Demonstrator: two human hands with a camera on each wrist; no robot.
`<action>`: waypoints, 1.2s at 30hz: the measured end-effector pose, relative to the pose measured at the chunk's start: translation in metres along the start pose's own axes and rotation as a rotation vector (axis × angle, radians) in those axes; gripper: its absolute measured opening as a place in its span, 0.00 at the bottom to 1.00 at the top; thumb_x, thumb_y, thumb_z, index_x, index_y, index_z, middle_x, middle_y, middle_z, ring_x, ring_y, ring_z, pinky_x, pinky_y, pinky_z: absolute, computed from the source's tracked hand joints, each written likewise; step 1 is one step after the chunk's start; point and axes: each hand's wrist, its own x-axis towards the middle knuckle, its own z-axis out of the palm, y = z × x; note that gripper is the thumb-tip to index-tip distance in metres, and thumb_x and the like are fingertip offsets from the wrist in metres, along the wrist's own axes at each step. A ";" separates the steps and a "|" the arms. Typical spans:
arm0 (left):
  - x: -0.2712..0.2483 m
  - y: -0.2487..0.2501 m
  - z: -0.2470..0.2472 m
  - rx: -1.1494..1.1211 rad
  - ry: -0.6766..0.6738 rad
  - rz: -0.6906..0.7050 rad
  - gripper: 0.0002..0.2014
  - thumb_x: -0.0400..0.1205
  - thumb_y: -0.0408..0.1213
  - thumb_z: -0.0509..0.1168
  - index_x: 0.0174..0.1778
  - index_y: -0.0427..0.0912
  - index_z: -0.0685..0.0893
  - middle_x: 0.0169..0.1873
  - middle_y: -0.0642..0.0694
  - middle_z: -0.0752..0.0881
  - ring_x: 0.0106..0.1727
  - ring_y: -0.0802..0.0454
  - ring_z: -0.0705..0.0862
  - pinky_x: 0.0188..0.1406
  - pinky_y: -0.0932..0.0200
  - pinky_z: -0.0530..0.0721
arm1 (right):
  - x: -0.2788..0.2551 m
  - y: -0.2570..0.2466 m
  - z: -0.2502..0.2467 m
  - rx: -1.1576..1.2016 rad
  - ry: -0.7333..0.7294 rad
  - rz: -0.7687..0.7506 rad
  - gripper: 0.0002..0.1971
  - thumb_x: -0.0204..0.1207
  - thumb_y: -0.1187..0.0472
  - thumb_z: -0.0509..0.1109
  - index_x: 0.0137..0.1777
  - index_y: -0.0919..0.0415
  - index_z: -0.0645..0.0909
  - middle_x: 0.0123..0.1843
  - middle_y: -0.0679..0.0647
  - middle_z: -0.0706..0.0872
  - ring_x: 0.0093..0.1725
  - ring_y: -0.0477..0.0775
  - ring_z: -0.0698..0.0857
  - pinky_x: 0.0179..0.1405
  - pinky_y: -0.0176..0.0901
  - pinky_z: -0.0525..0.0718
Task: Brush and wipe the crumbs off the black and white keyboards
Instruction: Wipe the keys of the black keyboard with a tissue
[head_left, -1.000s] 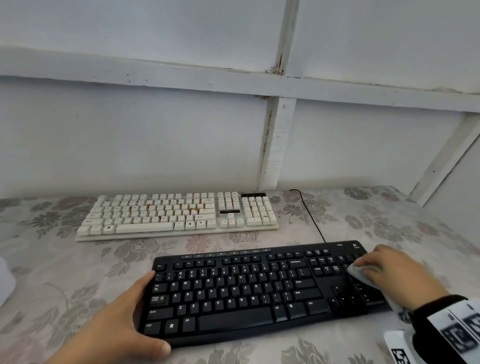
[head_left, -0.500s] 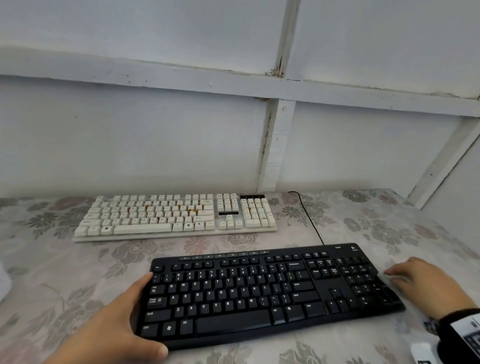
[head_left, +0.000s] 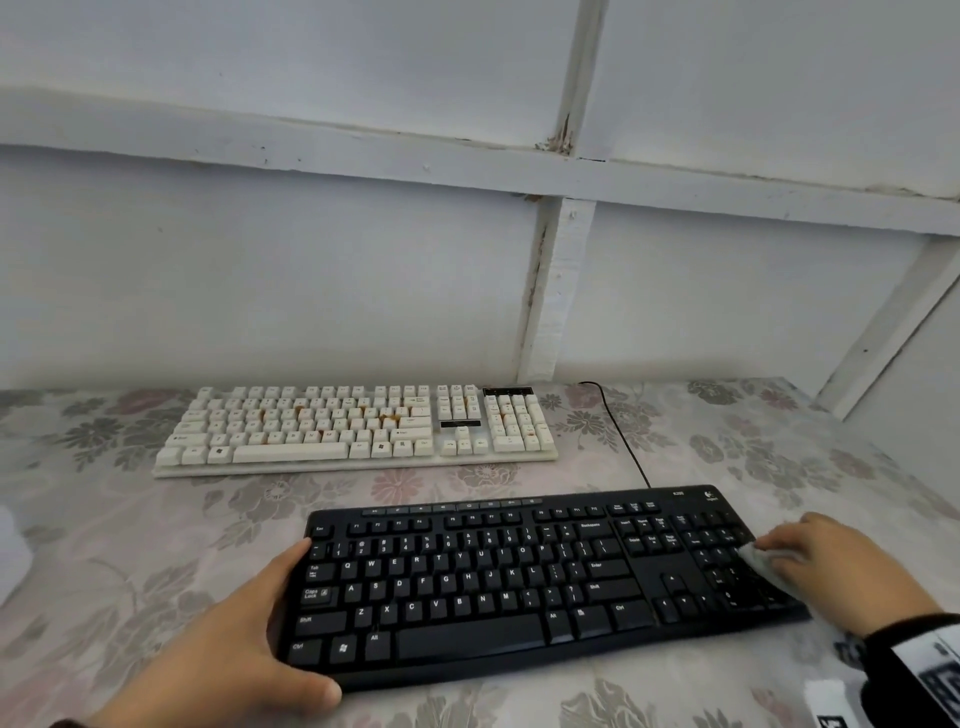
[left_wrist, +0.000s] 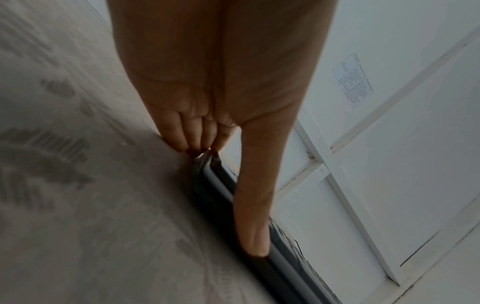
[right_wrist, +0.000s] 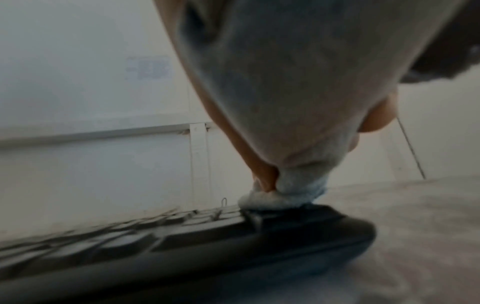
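Note:
The black keyboard (head_left: 519, 582) lies nearest me on the table. My left hand (head_left: 244, 639) braces its left end, with straight fingers (left_wrist: 182, 133) at the far corner and the thumb along the front edge of the black keyboard (left_wrist: 283, 265). My right hand (head_left: 810, 561) holds a white cloth (head_left: 763, 561) and presses it onto the number pad at the right end. In the right wrist view the cloth (right_wrist: 285, 102) covers the palm and bunches on the keys (right_wrist: 182, 242). The white keyboard (head_left: 353, 428) lies behind, with orange crumbs among its keys.
A black cable (head_left: 623, 436) runs from the black keyboard back to the wall. A floral tablecloth (head_left: 130, 545) covers the table. A white panelled wall with beams (head_left: 556, 291) stands close behind the white keyboard. A white object (head_left: 10, 551) shows at the left edge.
My right hand swept the cloth off the right end of the black keyboard, then came back onto the number pad. My left hand has stayed at the left end.

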 end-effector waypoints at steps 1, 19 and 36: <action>0.000 0.000 0.000 -0.002 -0.002 0.001 0.52 0.43 0.45 0.85 0.54 0.84 0.61 0.49 0.88 0.76 0.61 0.70 0.79 0.70 0.55 0.75 | -0.002 -0.007 -0.004 -0.008 -0.011 -0.018 0.10 0.79 0.57 0.65 0.53 0.48 0.88 0.43 0.44 0.77 0.41 0.43 0.78 0.36 0.31 0.68; 0.003 0.005 0.001 0.082 0.022 -0.003 0.56 0.45 0.50 0.83 0.67 0.71 0.59 0.58 0.72 0.77 0.61 0.72 0.77 0.66 0.59 0.78 | -0.077 -0.284 0.037 0.025 -0.297 -0.977 0.13 0.80 0.59 0.62 0.60 0.49 0.83 0.51 0.54 0.69 0.50 0.62 0.71 0.36 0.47 0.70; 0.002 -0.001 -0.001 0.059 -0.020 -0.060 0.66 0.42 0.52 0.85 0.76 0.65 0.55 0.65 0.69 0.72 0.68 0.63 0.74 0.74 0.55 0.70 | -0.054 -0.172 0.021 -0.048 -0.264 -0.656 0.13 0.79 0.53 0.61 0.62 0.39 0.78 0.59 0.43 0.73 0.59 0.51 0.76 0.46 0.41 0.71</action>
